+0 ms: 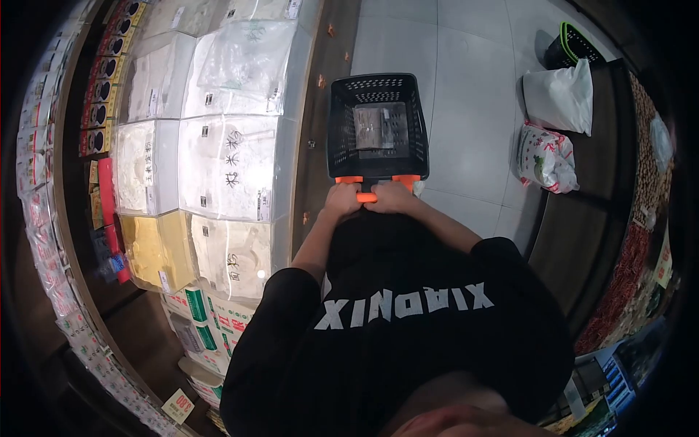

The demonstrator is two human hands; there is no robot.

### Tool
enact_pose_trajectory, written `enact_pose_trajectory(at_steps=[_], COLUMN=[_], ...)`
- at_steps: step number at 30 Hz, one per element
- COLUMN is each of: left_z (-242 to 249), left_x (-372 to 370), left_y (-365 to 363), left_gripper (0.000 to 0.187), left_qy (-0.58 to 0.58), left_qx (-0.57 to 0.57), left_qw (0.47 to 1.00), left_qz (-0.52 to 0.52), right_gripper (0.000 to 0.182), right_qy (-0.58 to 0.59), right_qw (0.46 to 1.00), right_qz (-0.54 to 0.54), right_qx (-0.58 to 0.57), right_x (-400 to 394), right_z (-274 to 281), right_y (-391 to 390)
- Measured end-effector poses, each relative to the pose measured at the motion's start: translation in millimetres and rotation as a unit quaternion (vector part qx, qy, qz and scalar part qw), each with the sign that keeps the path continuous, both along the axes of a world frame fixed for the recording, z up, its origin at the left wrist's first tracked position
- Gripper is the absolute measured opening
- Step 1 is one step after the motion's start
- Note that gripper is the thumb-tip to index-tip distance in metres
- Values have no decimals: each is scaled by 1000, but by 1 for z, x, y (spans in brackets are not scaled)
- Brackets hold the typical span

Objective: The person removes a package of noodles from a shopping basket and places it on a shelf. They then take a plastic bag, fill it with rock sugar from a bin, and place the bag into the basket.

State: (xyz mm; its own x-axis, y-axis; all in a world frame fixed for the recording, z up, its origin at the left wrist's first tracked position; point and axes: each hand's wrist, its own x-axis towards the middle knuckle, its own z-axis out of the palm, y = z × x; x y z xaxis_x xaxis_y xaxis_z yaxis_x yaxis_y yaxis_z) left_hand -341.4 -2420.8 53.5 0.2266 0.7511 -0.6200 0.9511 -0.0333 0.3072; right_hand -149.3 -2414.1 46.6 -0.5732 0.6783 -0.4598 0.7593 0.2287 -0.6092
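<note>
Two hands, left hand [342, 199] and right hand [393, 197], are closed side by side on the orange handle [368, 197]; the black shopping basket [376, 124] is stretched lengthwise straight ahead of the fingers.

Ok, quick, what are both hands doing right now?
Left hand: closed on the orange handle of the black basket.
Right hand: closed on the same handle.

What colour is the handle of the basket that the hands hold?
Orange. The handle of the black basket shows best in the head view, between both hands.
</note>
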Motion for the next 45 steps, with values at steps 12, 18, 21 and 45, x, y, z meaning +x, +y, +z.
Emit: enact_pose_trajectory(at_steps=[12,18,21,45], left_z=[-4,-13,-22,-36], left_x=[-16,-19,-19,8], left_y=[84,137,164,420], left_gripper=[20,19,17,19], left_qy=[-6,-42,-94,-121], left_qx=[32,60,100,177], left_qw=[994,991,986,968], left_qz=[-108,-109,-94,-132], right_gripper=[16,17,19,22], right_qy=[-14,-61,-85,-154], right_qw=[991,992,991,976], right_qz=[-48,-51,-47,-80], right_qx=[124,103,95,134], right_x=[-15,-16,-13,6], right_z=[-12,-9,-7,-9], right_y=[52,104,135,385])
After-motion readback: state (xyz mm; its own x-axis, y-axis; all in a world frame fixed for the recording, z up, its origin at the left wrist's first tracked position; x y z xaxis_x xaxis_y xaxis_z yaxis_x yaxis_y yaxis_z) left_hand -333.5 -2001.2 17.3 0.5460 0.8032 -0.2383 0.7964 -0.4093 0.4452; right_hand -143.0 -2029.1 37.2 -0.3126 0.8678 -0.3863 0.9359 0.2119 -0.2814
